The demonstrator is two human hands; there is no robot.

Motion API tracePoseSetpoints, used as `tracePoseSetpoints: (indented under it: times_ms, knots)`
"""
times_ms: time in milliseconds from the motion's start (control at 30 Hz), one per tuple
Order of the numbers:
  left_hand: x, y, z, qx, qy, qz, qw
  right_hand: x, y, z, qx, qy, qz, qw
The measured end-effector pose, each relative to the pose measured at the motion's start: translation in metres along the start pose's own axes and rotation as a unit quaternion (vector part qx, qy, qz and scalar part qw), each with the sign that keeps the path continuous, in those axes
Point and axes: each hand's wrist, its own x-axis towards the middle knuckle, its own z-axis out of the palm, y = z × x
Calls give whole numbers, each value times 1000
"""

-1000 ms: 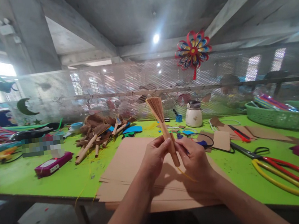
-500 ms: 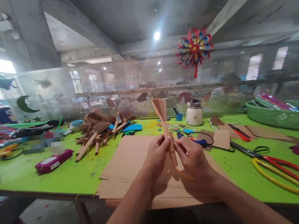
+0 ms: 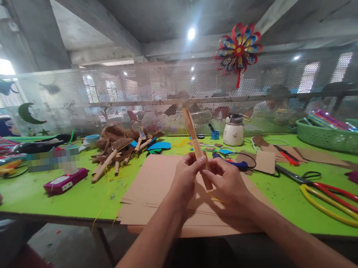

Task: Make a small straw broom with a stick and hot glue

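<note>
A small brown folded-paper fan on a rolled handle (image 3: 195, 143) stands upright in front of me, seen edge-on so its pleats look narrow. My left hand (image 3: 185, 181) pinches the handle from the left. My right hand (image 3: 227, 184) grips the handle's lower part from the right, fingers closed around it. A thin yellow strand hangs below the handle. Both hands hover over a stack of brown cardboard sheets (image 3: 153, 189) on the green table (image 3: 76, 199).
A pile of finished brown fans (image 3: 115, 148) lies at the back left. Large red-and-yellow scissors (image 3: 334, 202) lie to the right, with a green basket (image 3: 339, 138) beyond. A white jar (image 3: 232, 131), magenta boxes (image 3: 65, 182) and a perforated screen (image 3: 148, 98) border the table.
The fan has turned in my hands from showing its spread pleats to edge-on. My view has tilted up slightly and both hands sit a little higher.
</note>
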Motion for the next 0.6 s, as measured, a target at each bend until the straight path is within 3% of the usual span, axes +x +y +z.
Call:
tracePoseSetpoints:
  times_ms: [133,600]
  knots:
    - [0,1,2,-12,15,-6,1000,-1,3,2,14,-2,13,1000]
    - [-2,10,-8,39,-32,-74,996,2,4,-3,8,11,14,1000]
